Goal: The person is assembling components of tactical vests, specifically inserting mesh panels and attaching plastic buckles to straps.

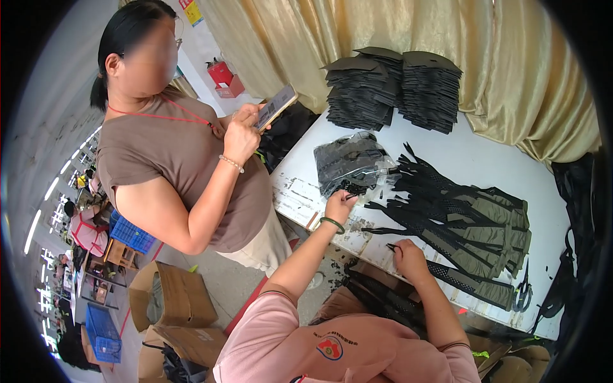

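Note:
My left hand reaches to a pile of small black plastic pieces beside a clear plastic bag with dark contents. Its fingers are pinched together; what lies between them is too small to make out. Near the table's front edge, my right hand is closed, with the dark tip of a strap showing at its thumb and fingers. Right of both hands, several olive-green fabric panels with black mesh straps lie fanned out. One mesh-edged strip runs past my right wrist.
Stacks of dark flat pieces stand at the back of the white table. Small scissors lie at its right. On the left, another person stands holding a phone. Cardboard boxes sit on the floor. A curtain hangs behind.

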`<state>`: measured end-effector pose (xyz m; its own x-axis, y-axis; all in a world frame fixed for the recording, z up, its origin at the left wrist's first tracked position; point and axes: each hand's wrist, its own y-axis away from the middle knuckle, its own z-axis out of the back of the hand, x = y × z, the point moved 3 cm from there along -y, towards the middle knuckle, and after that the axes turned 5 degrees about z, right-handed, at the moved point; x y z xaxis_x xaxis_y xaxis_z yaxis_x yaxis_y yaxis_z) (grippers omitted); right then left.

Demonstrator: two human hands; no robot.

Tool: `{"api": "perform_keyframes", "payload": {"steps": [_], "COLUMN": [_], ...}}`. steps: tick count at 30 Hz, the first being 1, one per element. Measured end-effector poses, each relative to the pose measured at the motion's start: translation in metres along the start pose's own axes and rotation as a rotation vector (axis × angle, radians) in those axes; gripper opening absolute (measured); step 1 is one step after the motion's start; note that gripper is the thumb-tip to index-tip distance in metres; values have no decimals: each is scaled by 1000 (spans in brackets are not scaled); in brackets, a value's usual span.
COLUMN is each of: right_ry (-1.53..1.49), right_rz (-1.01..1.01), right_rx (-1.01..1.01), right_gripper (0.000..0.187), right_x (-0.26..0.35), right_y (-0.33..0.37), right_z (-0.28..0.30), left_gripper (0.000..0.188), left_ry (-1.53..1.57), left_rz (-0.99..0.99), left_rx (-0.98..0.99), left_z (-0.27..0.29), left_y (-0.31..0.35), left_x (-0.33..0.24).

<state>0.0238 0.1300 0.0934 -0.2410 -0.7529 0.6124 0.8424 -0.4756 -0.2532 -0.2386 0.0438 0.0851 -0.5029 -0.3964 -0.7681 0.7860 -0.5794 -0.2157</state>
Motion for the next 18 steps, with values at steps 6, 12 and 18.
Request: {"api": "perform_keyframes", "payload": {"steps": [6, 12, 18], "right_ry": [-229, -416, -815], "right_rz": [13, -24, -278], "right_rx": [20, 21, 108], "right_gripper": [15, 14, 14], "right_x": [4, 5, -5], "right_y": [-8, 0, 3], "right_z": [24, 37, 46], "left_gripper": [6, 17, 24], "left_ry": [822, 994, 1196], "left_rz": [293, 416, 483], "left_rx": [531, 795, 896], "left_z": [-22, -35, -34], "left_y": [62, 112, 120], "left_x": [-35, -55, -78]}}
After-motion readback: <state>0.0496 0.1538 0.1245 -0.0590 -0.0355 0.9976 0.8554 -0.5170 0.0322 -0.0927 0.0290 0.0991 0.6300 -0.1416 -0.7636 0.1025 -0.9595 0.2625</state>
